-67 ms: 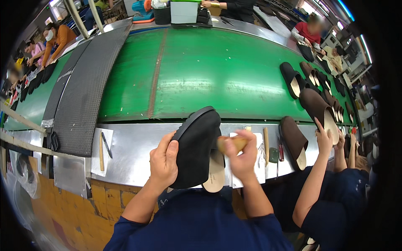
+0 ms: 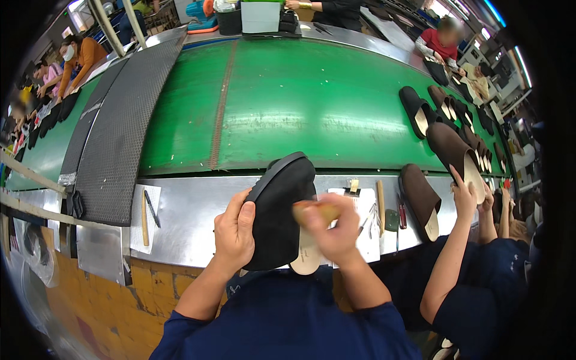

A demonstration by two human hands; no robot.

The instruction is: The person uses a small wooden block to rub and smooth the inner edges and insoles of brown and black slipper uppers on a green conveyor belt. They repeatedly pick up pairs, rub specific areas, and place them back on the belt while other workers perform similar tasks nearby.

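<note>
A black slip-on clog (image 2: 278, 219) with a thick sole and beige insole is held up before me, tilted, its toe pointing away. My left hand (image 2: 235, 233) is wrapped round its left side, thumb on the upper. In my right hand (image 2: 337, 231) is a small tan block (image 2: 318, 211), blurred by motion, with a reddish edge. Its far end is against or just over the right side of the black upper; whether it touches, I cannot tell. Part of the insole lies behind my right hand.
Under the clog runs a metal ledge (image 2: 180, 222), beyond it a green conveyor belt (image 2: 300, 102). A clipboard (image 2: 354, 191), a wooden stick (image 2: 381, 207) and a brown clog (image 2: 417, 195) lie to the right. A co-worker's hand (image 2: 464, 198) holds another brown clog (image 2: 451, 150).
My right hand has moved left with the tan block, from the clog's right edge onto or over its upper. The clipboard's clip now shows. My left hand keeps its grip.
</note>
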